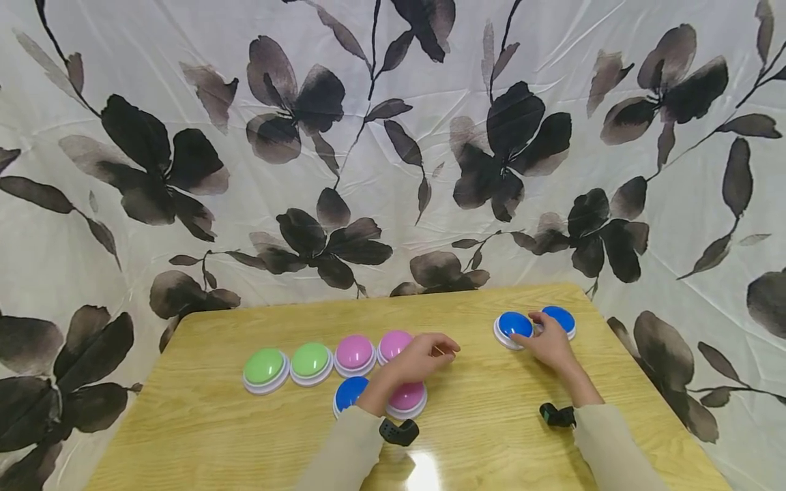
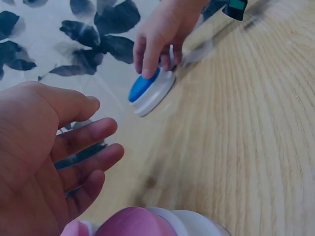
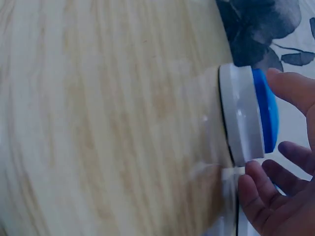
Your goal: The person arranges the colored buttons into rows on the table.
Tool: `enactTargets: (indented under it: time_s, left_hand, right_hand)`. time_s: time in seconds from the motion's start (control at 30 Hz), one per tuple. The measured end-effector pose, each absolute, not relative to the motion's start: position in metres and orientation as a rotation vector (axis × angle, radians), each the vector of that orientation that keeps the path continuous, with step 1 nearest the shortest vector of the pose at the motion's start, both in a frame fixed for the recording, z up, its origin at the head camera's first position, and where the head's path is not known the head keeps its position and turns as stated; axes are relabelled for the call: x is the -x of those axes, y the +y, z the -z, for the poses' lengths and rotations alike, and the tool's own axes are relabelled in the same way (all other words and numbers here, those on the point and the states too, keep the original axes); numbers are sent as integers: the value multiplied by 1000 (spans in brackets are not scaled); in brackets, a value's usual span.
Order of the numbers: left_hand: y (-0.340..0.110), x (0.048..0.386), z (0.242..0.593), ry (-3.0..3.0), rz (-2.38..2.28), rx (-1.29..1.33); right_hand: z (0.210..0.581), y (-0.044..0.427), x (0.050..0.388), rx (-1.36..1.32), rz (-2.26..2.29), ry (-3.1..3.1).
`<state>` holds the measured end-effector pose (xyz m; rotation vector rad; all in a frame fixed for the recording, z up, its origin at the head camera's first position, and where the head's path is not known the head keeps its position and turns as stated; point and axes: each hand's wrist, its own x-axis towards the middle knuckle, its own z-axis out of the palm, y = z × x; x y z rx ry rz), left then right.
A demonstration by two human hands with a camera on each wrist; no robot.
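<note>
Curves right hand [image 1: 551,343] over the side of a blue button [image 1: 512,323] beside its blue neighbour [image 1: 559,318] on the worktop [image 1: 485,409], perhaps for purchase on so low a dome, cannot tell if truly gripping, and hangs left hand [image 1: 420,358] relaxed, grasping nothing, near pink buttons [image 1: 354,352].

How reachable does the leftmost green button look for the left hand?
Likely yes: the left hand holds nothing, and the leftmost green button sits uncovered at the row's end, with no hand or arm over it.
</note>
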<state>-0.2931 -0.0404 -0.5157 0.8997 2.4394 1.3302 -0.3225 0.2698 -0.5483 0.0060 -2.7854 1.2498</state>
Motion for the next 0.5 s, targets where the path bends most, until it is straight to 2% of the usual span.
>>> enactTargets:
  time_s: [0.5]
  left_hand:
    - [-39,288,531,2463,-1308,-848]
  right_hand:
    - [556,265,325,-34,-1071,-2843]
